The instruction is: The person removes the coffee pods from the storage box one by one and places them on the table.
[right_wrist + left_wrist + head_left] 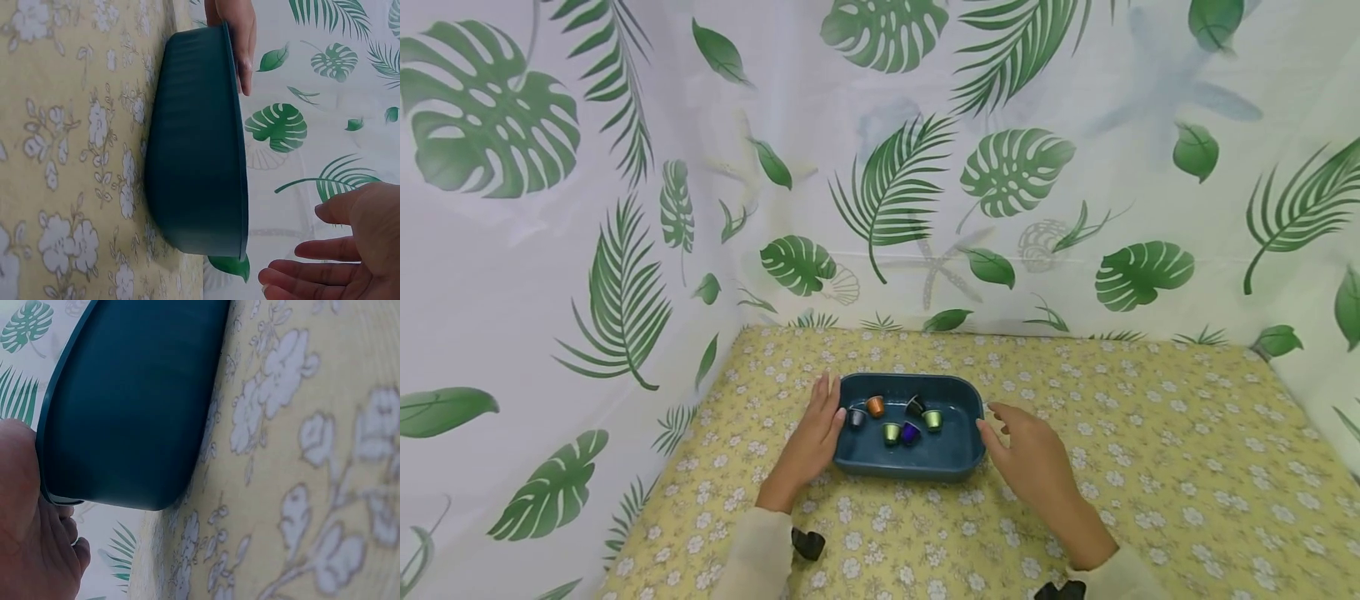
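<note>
A dark teal rectangular tray (947,458) sits on the flowered tablecloth. Inside it lie several coffee capsules: an orange one (876,406), a grey one (857,417), a black one (914,406), a purple-blue one (910,432) and two light green ones (891,432), toward the left and middle. My left hand (815,433) rests against the tray's left end, fingers extended along its rim. At the right end is my right hand (1033,454), its fingers loosely bent; the right wrist view shows it holding nothing, with a gap to the tray wall (197,144).
The yellow flowered tablecloth (1150,467) spreads around the tray. White leaf-printed sheets (895,292) stand behind and at the left. Black wrist mounts (808,544) show near both sleeves.
</note>
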A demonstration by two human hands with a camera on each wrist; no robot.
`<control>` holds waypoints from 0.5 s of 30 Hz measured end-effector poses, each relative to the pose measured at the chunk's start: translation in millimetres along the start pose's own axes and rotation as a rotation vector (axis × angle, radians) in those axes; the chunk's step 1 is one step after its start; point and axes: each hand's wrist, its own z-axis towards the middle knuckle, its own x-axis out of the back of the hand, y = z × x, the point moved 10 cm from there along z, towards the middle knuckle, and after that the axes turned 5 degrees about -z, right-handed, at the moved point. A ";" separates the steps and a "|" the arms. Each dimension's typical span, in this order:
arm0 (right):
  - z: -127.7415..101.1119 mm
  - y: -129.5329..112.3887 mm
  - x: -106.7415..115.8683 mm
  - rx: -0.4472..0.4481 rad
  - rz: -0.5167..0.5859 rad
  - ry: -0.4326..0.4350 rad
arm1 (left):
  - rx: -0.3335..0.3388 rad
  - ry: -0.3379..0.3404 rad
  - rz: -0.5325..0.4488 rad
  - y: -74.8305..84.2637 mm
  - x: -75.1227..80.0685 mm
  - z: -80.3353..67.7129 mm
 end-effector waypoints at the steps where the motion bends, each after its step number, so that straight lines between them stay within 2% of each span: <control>1: 0.4 -2.1 -1.5 0.009 -0.002 0.006 | -0.003 -0.008 -0.005 -0.1 -0.9 0.0; 7: 3.4 -13.6 -7.9 0.038 -0.003 0.019 | 0.006 -0.042 -0.028 -2.1 -3.8 -0.5; 15: 11.2 -24.9 -18.9 0.026 0.010 -0.007 | 0.013 -0.040 -0.019 -2.7 -4.5 -1.2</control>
